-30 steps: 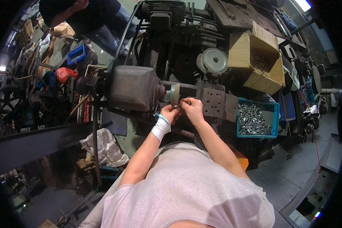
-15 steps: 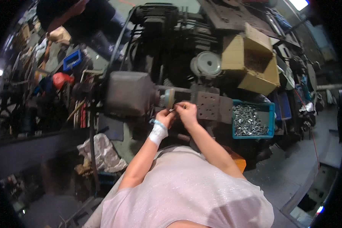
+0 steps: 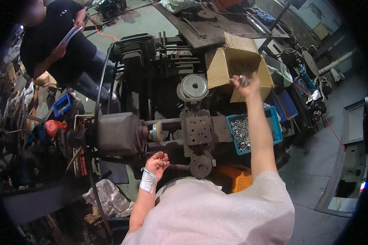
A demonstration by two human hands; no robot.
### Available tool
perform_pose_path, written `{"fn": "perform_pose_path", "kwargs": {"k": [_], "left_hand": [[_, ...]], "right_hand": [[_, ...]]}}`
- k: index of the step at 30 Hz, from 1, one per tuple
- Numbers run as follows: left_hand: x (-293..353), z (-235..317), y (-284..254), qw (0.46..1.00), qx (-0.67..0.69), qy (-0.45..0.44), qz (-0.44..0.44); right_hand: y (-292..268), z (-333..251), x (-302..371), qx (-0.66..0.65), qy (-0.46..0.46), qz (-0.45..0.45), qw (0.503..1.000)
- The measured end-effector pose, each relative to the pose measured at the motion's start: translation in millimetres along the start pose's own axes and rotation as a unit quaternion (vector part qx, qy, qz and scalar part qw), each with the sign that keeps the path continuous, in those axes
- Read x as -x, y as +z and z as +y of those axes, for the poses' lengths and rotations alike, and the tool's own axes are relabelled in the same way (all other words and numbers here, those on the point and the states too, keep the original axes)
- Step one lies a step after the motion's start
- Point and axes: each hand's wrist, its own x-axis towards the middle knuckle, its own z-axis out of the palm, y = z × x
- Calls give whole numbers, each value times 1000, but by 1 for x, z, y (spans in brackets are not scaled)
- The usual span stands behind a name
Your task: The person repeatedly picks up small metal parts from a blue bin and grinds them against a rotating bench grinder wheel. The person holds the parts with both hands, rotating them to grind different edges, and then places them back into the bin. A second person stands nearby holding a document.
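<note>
From here I see my right hand (image 3: 246, 83) stretched out toward one o'clock, over the open cardboard box (image 3: 233, 65), its fingers pinched around a small shiny metal part (image 3: 242, 79). My left hand (image 3: 157, 161) stays low near the middle of the view, palm up and loosely cupped, with a few small metal pieces (image 3: 163, 163) resting in it; a white wrap (image 3: 147, 181) circles that wrist.

The work surface is a heavy, dark, greasy machine (image 3: 159, 122) rather than a table. A grey motor housing (image 3: 118, 132) sits at nine o'clock from my left hand, and a small grinding wheel (image 3: 156, 131) on its shaft is just above that hand. A drilled steel block (image 3: 198, 130) stands right of the wheel, a round pulley (image 3: 193, 85) at twelve o'clock. A blue bin (image 3: 274, 122) full of bright metal parts lies at three o'clock, beside the block and just below the box.

The room is a crowded workshop: grey concrete floor, cables, scrap, an orange crate (image 3: 237, 179) low down. Another person (image 3: 61, 45) in dark clothes stands at ten o'clock holding papers.
</note>
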Motion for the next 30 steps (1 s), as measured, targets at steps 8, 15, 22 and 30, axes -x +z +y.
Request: {"fn": "perform_pose_path", "kwargs": {"k": [8, 15, 22, 30], "left_hand": [[8, -7, 20, 988, -149, 7, 26], [5, -13, 35, 975, -215, -26, 49], [-1, -17, 32, 995, -82, -20, 62], [2, -23, 18, 932, -348, 90, 40]], "right_hand": [[-19, 31, -1, 323, -145, -66, 933], [-42, 184, 183, 663, -208, -423, 582], [-40, 230, 229, 692, -309, -380, 531], [-43, 240, 222, 654, -304, -339, 604]]}}
